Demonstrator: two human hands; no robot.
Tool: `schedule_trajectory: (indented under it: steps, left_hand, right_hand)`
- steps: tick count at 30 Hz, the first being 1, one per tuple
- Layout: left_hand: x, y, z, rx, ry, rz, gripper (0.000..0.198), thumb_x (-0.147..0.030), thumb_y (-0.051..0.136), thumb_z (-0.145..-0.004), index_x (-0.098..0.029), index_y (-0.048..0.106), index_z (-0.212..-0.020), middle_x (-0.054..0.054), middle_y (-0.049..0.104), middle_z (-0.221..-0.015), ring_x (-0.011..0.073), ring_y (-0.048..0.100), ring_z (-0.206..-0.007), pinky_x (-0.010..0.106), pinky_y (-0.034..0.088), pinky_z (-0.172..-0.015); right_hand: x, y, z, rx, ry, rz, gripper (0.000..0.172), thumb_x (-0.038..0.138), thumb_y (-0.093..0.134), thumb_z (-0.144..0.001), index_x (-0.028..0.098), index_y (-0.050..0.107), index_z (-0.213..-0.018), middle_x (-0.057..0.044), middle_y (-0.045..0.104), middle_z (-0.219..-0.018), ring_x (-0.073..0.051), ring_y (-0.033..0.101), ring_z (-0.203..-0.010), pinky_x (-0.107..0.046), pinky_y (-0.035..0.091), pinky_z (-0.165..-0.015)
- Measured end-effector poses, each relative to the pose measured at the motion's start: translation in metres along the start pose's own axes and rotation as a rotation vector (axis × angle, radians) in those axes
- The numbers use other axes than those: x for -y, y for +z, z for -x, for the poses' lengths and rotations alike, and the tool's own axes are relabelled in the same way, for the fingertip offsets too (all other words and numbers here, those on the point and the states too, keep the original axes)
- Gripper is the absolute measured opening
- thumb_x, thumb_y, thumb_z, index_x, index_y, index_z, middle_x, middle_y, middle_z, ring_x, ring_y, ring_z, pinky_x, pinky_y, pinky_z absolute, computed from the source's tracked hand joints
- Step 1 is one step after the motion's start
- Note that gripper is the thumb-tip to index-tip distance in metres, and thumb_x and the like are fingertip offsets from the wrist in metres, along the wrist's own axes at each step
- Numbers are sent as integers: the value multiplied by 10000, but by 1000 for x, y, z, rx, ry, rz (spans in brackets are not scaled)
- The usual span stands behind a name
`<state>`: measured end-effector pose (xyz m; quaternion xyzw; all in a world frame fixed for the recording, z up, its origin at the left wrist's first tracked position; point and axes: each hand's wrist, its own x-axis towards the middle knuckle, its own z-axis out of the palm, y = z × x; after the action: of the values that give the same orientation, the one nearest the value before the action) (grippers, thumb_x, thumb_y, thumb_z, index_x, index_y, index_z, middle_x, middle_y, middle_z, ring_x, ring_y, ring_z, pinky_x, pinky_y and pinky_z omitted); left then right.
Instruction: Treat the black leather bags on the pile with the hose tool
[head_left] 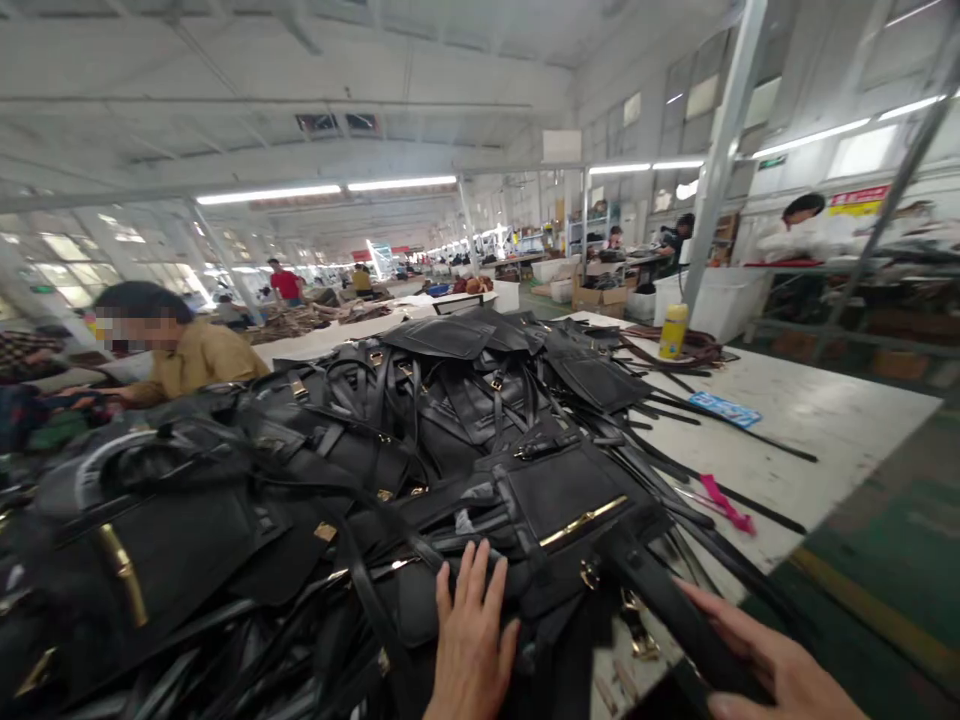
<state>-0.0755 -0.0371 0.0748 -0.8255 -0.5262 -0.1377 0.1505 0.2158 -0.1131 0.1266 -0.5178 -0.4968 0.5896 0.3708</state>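
My left hand (474, 635) lies flat with its fingers apart on black leather bag pieces at the near edge of a large heap. My right hand (784, 670) is closed around a wide black strap (679, 605), thumb on the near side and fingers along the far side. Just beyond both hands sits a black bag panel (570, 495) with a gold zipper (583, 521). A gold ring (590, 573) shows by the strap's upper end. Gold clasps (639, 630) lie below the strap, partly hidden by it.
The heap of black bag parts (457, 400) covers much of the white table (847, 410). On its right side are a yellow bottle (673, 332), a blue-and-white packet (725, 409), pink-handled scissors (724, 505) and loose straps. A person in a tan top (206, 360) sits at left.
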Motion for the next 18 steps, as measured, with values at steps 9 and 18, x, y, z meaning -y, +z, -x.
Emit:
schedule_trajectory:
  steps: [9, 18]
  left_hand:
    - [3, 10, -18, 61, -66, 32, 517, -113, 419, -689, -249, 456, -1186, -3, 457, -1285, 216, 366, -1179, 399, 296, -957]
    - [15, -12, -42, 333, 49, 134, 426, -250, 519, -671, -214, 493, -1095, 40, 420, -1307, 224, 203, -1277, 452, 81, -1055]
  right_hand:
    - [19, 41, -51, 241, 167, -74, 730, 28, 563, -457, 168, 479, -1169, 23, 613, -771, -59, 494, -390, -120, 359, -339]
    - [57, 19, -113, 233, 23, -43, 732, 153, 590, -578, 182, 321, -1259, -5, 616, -740, -104, 539, -377, -158, 399, -300]
